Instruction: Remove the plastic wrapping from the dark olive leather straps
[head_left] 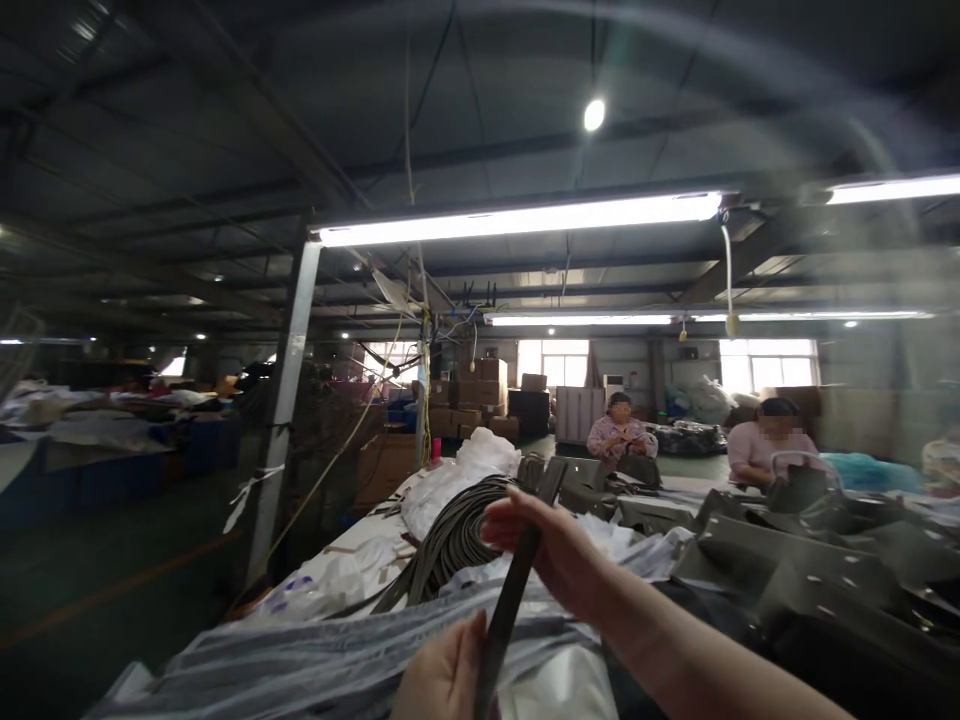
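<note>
A long dark strap (510, 600) stands nearly upright over the near edge of the worktable (352, 560), pinched near its top by the closed right hand (555, 550) and gripped lower by the closed left hand (442, 680), above clear plastic sheeting (315, 665), with 1 coil of straps (450, 540) just behind.

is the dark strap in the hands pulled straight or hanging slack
Pulled straight: the strap runs in one taut line between the left hand and right hand.
</note>
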